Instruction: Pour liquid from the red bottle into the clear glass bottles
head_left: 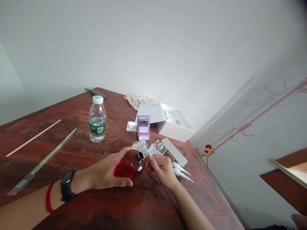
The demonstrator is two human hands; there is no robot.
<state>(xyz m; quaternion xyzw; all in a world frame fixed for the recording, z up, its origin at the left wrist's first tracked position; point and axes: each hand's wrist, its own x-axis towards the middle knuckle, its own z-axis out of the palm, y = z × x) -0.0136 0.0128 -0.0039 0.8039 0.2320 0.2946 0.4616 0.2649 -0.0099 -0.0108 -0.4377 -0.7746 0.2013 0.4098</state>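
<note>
My left hand (105,171) is wrapped around a reddish-brown translucent bottle (130,164), which is tilted with its dark uncapped neck pointing up and to the right. Close beside that neck, my right hand (163,169) has its thumb and fingers pinched together. A small clear, thin piece seems to show at its fingertips, but I cannot make out what it is. Just beyond the hands lie clear plastic packages (157,148). White pointed nozzles (181,171) rest to the right of my right hand.
A water bottle with a green label (97,121) stands upright on the wooden table (115,210). Wooden chopsticks (33,138), some in a wrapper (43,164), lie at left. Behind are a lit phone (144,132), a white box (176,129) and a cloth (136,101).
</note>
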